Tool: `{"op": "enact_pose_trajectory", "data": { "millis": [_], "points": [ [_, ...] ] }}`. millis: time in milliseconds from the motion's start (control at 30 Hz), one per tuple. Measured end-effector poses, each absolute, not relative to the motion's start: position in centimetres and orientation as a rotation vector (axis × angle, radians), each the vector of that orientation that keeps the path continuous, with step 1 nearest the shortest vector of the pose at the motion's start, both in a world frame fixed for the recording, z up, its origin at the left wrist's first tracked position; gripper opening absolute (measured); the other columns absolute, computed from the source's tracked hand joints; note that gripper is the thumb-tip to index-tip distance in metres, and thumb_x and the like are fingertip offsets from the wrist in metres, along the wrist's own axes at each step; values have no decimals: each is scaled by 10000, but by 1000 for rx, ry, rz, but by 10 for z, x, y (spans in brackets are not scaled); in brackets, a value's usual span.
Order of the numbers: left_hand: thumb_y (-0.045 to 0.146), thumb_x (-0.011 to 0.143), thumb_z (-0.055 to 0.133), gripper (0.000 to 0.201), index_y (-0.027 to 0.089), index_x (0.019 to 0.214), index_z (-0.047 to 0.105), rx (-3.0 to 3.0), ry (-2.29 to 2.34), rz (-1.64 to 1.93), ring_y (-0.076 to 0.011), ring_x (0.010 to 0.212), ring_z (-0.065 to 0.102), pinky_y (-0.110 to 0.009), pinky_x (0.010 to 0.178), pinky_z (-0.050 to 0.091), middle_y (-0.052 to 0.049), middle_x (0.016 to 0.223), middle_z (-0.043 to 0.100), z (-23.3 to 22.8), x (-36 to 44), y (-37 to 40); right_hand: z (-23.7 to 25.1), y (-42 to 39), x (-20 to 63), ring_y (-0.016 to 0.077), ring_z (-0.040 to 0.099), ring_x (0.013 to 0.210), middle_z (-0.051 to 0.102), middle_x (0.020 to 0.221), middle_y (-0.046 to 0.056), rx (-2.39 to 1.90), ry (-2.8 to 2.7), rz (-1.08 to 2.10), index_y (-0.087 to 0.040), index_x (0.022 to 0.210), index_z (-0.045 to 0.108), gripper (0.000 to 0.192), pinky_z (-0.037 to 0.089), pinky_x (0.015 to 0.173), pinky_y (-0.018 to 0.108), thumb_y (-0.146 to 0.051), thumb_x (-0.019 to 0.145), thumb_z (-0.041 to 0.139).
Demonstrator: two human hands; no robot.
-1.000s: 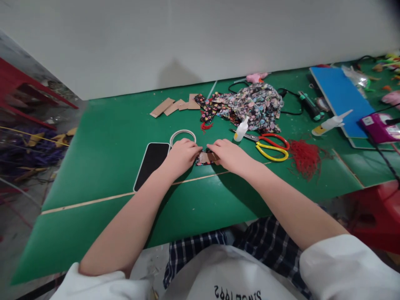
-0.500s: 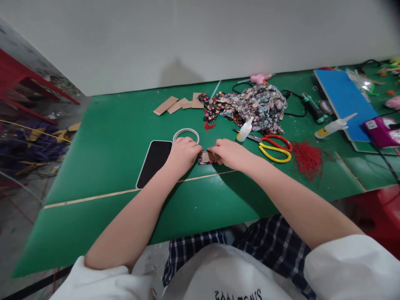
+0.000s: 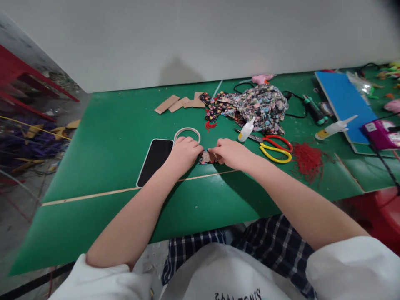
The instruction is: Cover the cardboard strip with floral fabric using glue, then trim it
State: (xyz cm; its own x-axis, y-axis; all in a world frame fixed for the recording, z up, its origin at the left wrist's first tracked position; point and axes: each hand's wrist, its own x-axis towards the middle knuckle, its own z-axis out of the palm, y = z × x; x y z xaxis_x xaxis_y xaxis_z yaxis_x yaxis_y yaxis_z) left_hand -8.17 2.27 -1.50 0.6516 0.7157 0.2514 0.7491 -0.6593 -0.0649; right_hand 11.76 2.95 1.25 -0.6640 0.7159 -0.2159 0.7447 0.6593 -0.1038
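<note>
A small piece of cardboard with dark floral fabric folded round its edges lies on the green table between my hands. My left hand is closed with its fingertips on the left end of this piece. At the right end, my right hand pinches the fabric edge, its fingers partly hiding the cardboard. A white ring of tape lies just beyond my left hand. Left of that hand lies a phone with a black screen. Beyond my right hand stands a small white glue bottle.
Scissors with red and yellow handles and a heap of red threads lie to the right. Crumpled floral fabric and cardboard strips lie at the back, before a white wall. Further right are a blue board and another glue bottle.
The view has shifted slightly. Both hands stay on the fabric-edged cardboard, with barely any finger movement to be seen.
</note>
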Motion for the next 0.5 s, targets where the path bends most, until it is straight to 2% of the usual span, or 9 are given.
{"op": "enact_pose_trajectory", "data": {
  "millis": [500],
  "points": [
    [162, 894, 441, 230, 155, 860, 668, -2745, -1222, -202, -215, 799, 529, -345, 687, 368, -82, 851, 637, -9, -80, 21, 15, 28, 115, 184, 496, 819, 536, 910, 79, 1200, 2709, -263, -205, 971, 639, 203, 234, 593, 278, -173, 831, 495]
  ]
}}
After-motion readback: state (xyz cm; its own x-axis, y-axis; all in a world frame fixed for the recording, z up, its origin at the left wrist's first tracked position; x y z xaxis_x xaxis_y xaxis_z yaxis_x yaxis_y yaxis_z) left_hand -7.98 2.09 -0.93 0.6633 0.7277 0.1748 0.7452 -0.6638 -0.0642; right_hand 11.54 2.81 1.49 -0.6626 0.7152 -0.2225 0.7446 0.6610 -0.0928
